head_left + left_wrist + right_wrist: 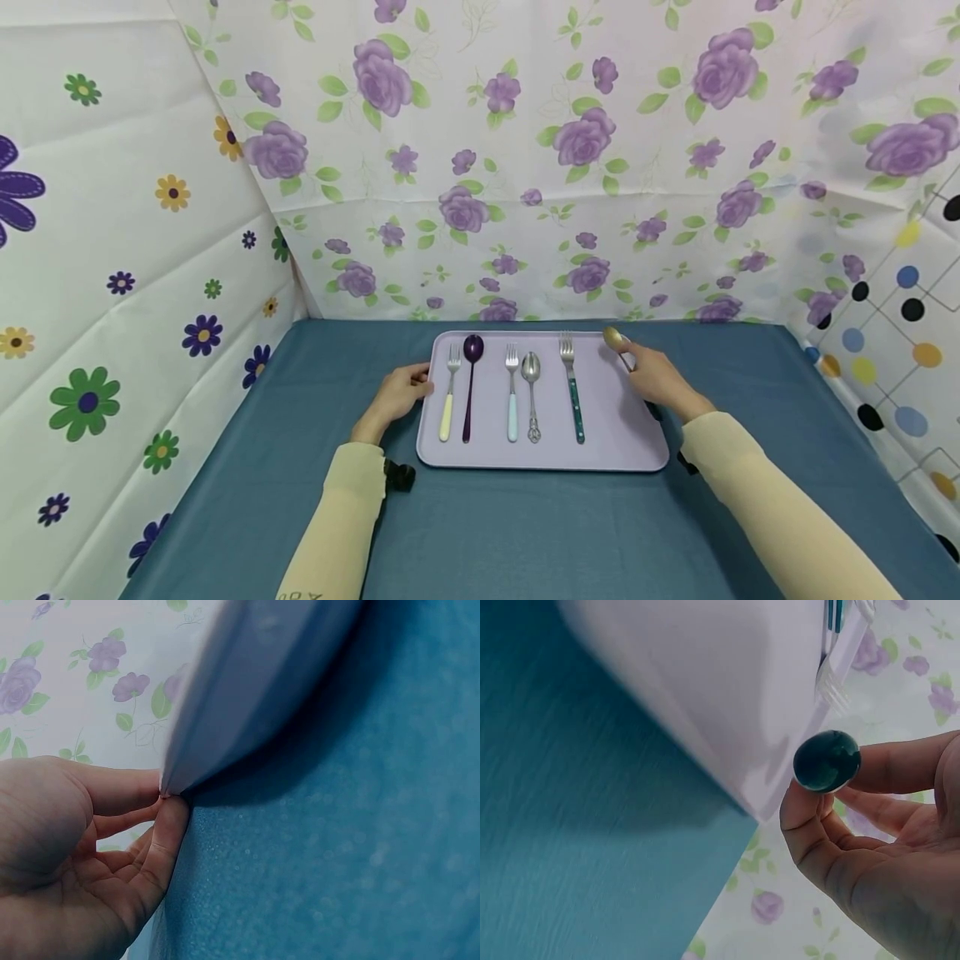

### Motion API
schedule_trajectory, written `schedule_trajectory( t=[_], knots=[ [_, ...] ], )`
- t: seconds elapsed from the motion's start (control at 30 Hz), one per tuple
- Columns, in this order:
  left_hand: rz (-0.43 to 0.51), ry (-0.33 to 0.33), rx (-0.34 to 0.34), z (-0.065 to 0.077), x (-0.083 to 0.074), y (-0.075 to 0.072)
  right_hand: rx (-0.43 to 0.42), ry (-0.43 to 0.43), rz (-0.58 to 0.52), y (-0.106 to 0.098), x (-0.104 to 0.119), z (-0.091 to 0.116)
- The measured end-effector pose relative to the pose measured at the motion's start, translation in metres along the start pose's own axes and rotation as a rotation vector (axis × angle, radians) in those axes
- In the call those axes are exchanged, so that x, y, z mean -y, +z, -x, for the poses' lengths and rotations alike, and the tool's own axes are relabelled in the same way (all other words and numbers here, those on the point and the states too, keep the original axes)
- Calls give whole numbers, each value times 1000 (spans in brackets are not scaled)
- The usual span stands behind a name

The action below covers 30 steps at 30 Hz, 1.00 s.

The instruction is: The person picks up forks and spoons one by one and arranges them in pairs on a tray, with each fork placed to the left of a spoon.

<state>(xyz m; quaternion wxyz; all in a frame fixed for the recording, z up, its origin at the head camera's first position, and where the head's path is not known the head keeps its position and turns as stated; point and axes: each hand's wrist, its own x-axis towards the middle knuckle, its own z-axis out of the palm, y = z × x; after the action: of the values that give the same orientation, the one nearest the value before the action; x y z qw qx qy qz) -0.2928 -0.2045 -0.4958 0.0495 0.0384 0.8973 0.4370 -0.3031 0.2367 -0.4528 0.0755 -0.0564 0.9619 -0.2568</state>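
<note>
On the blue cloth lies a pale lilac tray (pixel 543 457). My left hand (pixel 395 398) pinches its left rim between thumb and fingers, seen close in the left wrist view. Over the tray's right side, my right hand (pixel 663 382) grips a spoon (pixel 614 338) with a gold-toned bowl; its dark green handle end points at the right wrist camera. Lying in the tray are a yellow-handled fork (pixel 447 415), a dark purple spoon (pixel 469 392), a light-blue-handled fork (pixel 512 412), an ornate silver spoon (pixel 532 400) and a green-handled fork (pixel 574 404).
Blue cloth (pixel 525 533) covers the table around the tray. Behind it hangs a white curtain (pixel 525 242) with purple roses, close to the tray's far rim. Patterned sheets (pixel 135 317) also enclose the left and right sides.
</note>
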Motion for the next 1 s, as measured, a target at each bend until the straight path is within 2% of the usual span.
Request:
schedule_trajectory(
  t=[0.27,0.8,1.0],
  knots=[
    [0,-1,6,0,0,0,-14,-19,20,13,8,-1],
    [4,1,3,0,0,-1,31,-69,98,37,29,-3],
    [4,-1,3,0,-1,-1,51,-53,119,41,36,-2]
  ],
)
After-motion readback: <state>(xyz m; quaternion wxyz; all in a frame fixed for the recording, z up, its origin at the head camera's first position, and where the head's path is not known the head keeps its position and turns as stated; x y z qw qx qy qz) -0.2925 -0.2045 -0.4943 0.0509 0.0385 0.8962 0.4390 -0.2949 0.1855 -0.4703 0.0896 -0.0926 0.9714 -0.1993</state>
